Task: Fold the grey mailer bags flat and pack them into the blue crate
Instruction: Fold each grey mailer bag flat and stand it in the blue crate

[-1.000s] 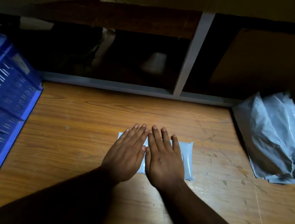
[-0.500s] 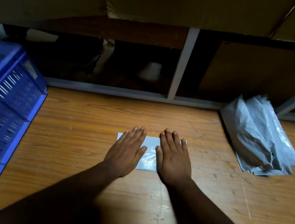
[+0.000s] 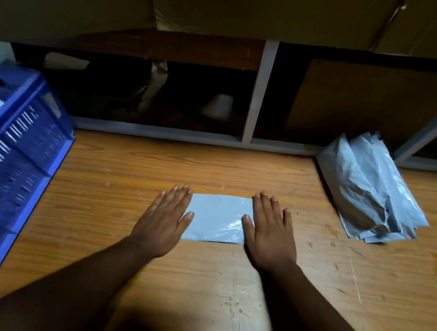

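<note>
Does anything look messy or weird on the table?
The pile of grey mailer bags at the back right is crumpled and fanned out unevenly. The folded bag between the hands lies flat and neat.

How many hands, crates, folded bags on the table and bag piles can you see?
Hands: 2, left hand and right hand
Crate: 1, crate
Folded bag on the table: 1, bag
Bag pile: 1, pile; its bags overlap too much to count
Total: 5
</note>
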Demonstrator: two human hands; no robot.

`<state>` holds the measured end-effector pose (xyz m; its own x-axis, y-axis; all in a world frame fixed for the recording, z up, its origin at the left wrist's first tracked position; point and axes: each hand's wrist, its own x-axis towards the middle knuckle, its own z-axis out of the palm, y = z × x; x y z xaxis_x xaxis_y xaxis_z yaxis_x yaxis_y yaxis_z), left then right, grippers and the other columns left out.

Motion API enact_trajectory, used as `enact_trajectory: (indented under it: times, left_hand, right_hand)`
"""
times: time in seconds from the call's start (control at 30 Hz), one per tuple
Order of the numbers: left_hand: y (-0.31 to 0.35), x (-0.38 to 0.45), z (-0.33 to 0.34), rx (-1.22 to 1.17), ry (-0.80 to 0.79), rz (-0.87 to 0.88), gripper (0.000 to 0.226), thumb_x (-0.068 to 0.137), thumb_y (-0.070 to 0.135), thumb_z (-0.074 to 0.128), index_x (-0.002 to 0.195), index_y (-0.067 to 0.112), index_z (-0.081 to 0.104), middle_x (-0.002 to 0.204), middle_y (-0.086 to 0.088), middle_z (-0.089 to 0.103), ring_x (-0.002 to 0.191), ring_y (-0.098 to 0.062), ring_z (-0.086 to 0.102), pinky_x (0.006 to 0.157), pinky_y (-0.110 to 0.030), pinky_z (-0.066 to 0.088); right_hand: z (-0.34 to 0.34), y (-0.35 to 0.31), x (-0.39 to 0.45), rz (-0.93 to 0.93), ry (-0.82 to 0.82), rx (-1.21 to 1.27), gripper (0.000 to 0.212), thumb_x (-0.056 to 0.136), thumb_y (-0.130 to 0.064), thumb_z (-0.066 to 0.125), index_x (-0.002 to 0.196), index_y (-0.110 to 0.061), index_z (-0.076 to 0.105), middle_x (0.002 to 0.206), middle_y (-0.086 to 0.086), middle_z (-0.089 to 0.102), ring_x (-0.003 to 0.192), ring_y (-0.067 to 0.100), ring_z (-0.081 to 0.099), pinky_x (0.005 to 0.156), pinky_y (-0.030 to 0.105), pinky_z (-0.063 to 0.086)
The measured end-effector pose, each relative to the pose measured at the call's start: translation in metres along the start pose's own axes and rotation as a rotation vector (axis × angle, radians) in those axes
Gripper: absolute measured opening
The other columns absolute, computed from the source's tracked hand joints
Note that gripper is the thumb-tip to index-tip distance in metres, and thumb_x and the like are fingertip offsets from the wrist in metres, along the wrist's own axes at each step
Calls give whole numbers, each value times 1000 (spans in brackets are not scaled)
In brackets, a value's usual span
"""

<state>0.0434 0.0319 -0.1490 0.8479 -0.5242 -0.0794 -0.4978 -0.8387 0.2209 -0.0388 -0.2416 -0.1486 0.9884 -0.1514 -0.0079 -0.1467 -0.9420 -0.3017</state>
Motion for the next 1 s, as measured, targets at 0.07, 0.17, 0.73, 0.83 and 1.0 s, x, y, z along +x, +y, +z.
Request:
enact_trajectory:
  times: [0.07, 0.17, 0.73, 0.83, 1.0]
  left_hand:
    - [5, 1, -2, -18, -21, -21, 81, 96, 63, -3, 164, 21, 10, 171, 8, -1, 158, -12, -4, 124, -30, -10]
    - [4, 4, -17, -167, -32, -27, 79, 96, 66, 20, 163, 23, 23, 171, 6, 13, 157, -13, 7, 122, -28, -10]
    - [-75, -57, -164, -476, 8, 84, 9, 86, 37, 74, 92, 35, 68, 90, 19, 70, 87, -1, 67, 79, -43, 58]
    - [-103, -92, -211, -492, 157, 118, 28, 83, 41, 69, 109, 31, 63, 90, 12, 68, 81, -8, 67, 75, -43, 57]
    - [-171, -159, -290, -356, 287, 98, 45, 82, 65, 66, 115, 35, 64, 93, 14, 67, 84, -5, 67, 77, -42, 57]
  right_hand:
    - [-2, -3, 2, 14, -35, 9, 69, 106, -56, 13, 165, -21, 14, 173, 0, 10, 160, 22, 2, 127, 49, 1]
    - [-17, -6, -1, -4, -73, -1, 69, 104, -59, 30, 162, -21, 25, 169, 2, 24, 156, 26, 18, 126, 50, 10]
    - [-56, -135, 10, -288, 280, 203, 24, 82, -27, 72, 105, -26, 67, 103, -2, 62, 97, 31, 61, 88, 44, 45]
    - [-87, -205, 33, -393, 439, 199, 17, 85, -22, 74, 100, -25, 66, 100, -4, 67, 101, 27, 62, 105, 52, 41]
    - [-140, -333, 45, -672, 547, 215, 16, 88, -21, 70, 104, -18, 70, 106, 0, 68, 106, 24, 62, 119, 49, 30]
